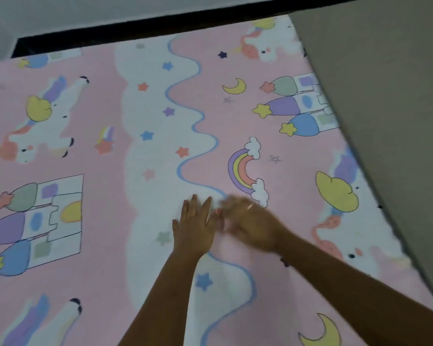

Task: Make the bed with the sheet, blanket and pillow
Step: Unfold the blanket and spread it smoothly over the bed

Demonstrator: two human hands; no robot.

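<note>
A pink sheet (105, 96) printed with unicorns, castles, rainbows and stars lies flat across the bed and fills most of the head view. My left hand (195, 226) rests palm down on it near the middle, fingers stretched and apart. My right hand (250, 223) lies flat just to its right, blurred by motion, with a ring on one finger. Neither hand holds any cloth. No blanket or pillow is in view.
A dark strip (135, 28) runs along the bed's far edge, with a pale wall (110, 8) behind it. A plain grey-brown surface (385, 96) borders the sheet on the right side.
</note>
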